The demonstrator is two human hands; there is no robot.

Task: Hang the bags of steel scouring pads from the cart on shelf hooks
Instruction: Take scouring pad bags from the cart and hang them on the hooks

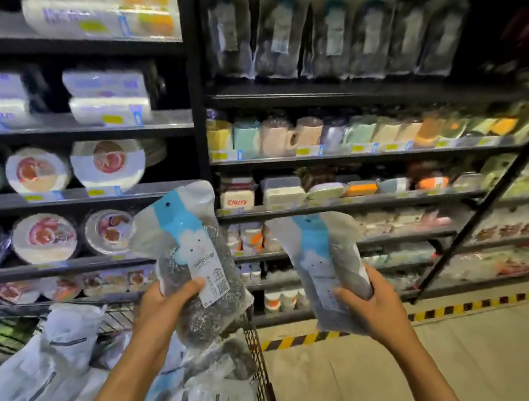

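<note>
In a dim store aisle I hold two clear plastic bags of grey steel scouring pads, each with a blue-and-white card header — one in my left hand (161,305), one in my right hand (373,309). Each grip is clamped around the lower half of its bag, left bag (190,258) and right bag (322,266), so the header ends stand up and free; the small punched hole shows in the left header, ready, I judge, for a hook. More such bags lie below in the black wire shopping cart (262,366). The row of matching bags already hanging (331,33) at the top of the black metal shelving (199,96) — well above my hands — marks where these belong.
</note>
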